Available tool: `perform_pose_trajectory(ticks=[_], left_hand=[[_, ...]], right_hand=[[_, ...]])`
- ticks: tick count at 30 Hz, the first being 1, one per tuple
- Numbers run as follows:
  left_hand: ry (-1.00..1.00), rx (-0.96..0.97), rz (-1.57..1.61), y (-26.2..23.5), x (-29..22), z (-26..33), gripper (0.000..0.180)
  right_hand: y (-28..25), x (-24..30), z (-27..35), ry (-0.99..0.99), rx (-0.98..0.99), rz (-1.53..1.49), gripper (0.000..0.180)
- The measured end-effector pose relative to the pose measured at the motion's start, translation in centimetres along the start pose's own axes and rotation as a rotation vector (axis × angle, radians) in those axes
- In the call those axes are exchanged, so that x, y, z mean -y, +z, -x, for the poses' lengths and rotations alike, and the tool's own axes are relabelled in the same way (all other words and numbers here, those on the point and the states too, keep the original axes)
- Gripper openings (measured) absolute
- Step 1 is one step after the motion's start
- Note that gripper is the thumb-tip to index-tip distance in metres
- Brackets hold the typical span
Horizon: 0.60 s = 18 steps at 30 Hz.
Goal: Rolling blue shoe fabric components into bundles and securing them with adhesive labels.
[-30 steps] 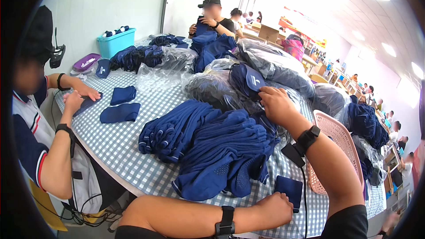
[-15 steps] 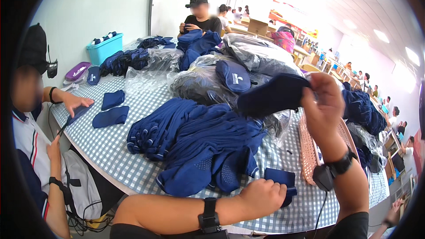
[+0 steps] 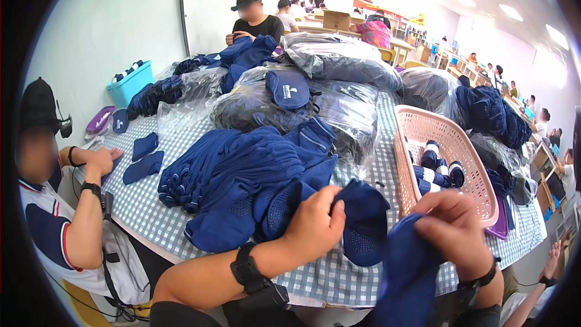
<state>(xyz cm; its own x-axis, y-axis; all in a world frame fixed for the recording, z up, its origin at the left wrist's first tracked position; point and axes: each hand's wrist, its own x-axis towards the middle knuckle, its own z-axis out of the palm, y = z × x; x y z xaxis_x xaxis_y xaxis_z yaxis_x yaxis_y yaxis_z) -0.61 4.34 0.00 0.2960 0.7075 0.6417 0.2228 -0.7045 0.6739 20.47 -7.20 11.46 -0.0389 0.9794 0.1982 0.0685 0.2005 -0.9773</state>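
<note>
My left hand (image 3: pixel 316 223) pinches a navy sock (image 3: pixel 365 227) between thumb and fingers; its dotted sole hangs over the checked cloth. To its right, my right hand (image 3: pixel 454 227) grips a second navy sock (image 3: pixel 411 269), which dangles over the table's near edge. The two socks are apart at my hands, close together lower down. Left of my left hand spreads a heap of navy socks (image 3: pixel 236 169), laid in overlapping rows, some with dotted soles showing.
A pink basket (image 3: pixel 490 197) at right holds several rolled navy bundles with white bands. Behind the heap lie plastic-wrapped packs (image 3: pixel 345 60) and a navy pouch (image 3: pixel 288 89). At left, a co-worker (image 3: pixel 72 206) handles navy pieces; another person (image 3: pixel 254 21) sits across the table.
My right hand has come down from above the basket with its sock. My left hand has moved up and left from the table and now holds a dotted sock. The view has shifted right.
</note>
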Motion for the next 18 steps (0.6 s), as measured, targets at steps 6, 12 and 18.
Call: perform_pose_trajectory(ticks=[6, 12, 18], left_hand=[[-0.299, 0.021, 0.256, -0.3, -0.8, -0.3, 0.027], [-0.364, 0.064, 0.435, -0.9, -0.8, -0.7, 0.033], [-0.346, 0.102, 0.435, -0.4, -0.6, -0.4, 0.036]], right_hand=[[1.8, -6.4, 0.2, -0.348, 0.065, 0.721, 0.020], [1.4, -8.4, -0.5, -0.657, 0.039, 1.320, 0.019], [1.1, -8.2, -0.7, -0.563, 0.028, 1.060, 0.025]])
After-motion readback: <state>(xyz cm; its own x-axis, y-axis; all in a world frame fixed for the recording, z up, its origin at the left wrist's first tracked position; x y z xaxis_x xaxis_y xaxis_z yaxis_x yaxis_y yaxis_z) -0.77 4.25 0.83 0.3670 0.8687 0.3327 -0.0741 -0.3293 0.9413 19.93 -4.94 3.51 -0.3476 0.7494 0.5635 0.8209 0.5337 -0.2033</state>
